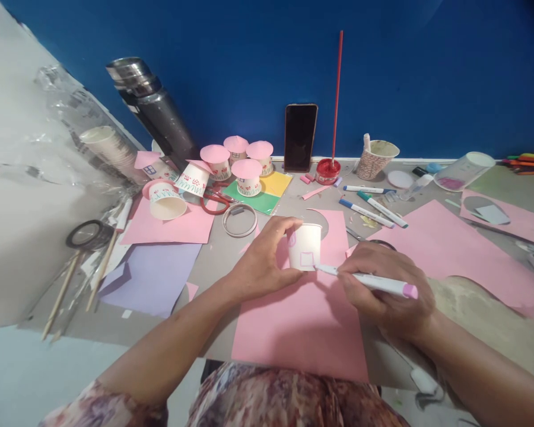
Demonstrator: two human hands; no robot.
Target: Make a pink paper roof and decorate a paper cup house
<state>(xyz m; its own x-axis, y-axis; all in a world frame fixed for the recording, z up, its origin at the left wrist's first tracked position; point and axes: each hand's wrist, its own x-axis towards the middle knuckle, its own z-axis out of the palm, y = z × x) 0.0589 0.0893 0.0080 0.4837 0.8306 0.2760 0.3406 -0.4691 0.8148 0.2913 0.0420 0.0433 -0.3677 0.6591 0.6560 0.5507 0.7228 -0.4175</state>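
Observation:
A small white paper cup (309, 240) is held by my left hand (264, 258), thumb below and fingers around its left side. On the cup's front a square is drawn in light purple, and another purple mark shows near its left edge. My right hand (382, 290) grips a white marker pen (378, 283) with a pinkish-purple end. The pen's tip is at the lower right of the drawn square, touching or very close to the cup. Beneath both hands lies a pink paper sheet (302, 332).
Several decorated cups with pink cone tops (247, 178) stand at the back left near a steel flask (155, 107). A phone (300, 136) leans on the blue wall beside a red paint pot (328, 172). Markers (367, 212), red-handled scissors (216, 204) and tape rolls (240, 220) lie around.

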